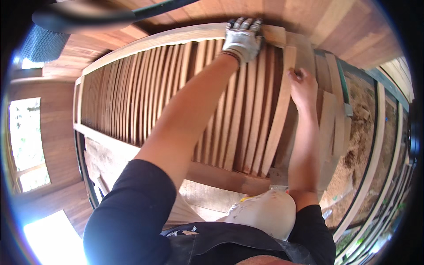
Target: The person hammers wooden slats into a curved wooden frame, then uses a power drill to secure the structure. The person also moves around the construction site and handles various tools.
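Observation:
My left hand (243,39), in a whitish work glove with dark stains, lies with its fingers stretched out over the far rail (176,34) of a wooden louvred frame. Many narrow slats stand side by side between that rail and the near rail (221,177). My bare right hand (304,88) is closed beside the upper part of the rightmost slat (281,110). A dark spot shows between its thumb and fingers; what they hold, if anything, I cannot make out.
Loose boards (327,119) lie right of the slats. Beyond them are sawdust (355,132) and long rails (375,145). A rounded pale object (265,212) is close to my body. A blurred dark bar (84,17) crosses the upper left, near a blue textured roll (46,42).

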Demonstrator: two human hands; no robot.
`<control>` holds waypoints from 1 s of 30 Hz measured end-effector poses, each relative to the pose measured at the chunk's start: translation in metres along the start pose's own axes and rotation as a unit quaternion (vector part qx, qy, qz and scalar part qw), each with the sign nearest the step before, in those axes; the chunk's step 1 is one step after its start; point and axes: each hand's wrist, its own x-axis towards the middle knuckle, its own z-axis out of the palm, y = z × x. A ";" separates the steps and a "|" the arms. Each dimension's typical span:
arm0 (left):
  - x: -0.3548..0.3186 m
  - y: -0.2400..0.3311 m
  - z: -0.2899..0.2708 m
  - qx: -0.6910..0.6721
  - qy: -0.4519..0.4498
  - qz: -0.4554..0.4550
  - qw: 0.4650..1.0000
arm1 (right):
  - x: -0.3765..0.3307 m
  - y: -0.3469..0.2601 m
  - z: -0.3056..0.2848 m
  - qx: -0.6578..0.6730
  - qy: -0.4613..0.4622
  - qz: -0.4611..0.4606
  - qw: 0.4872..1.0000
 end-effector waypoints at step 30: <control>0.000 0.006 0.002 0.029 -0.019 0.011 0.999 | -0.022 -0.029 0.031 -0.147 -0.082 -0.043 0.985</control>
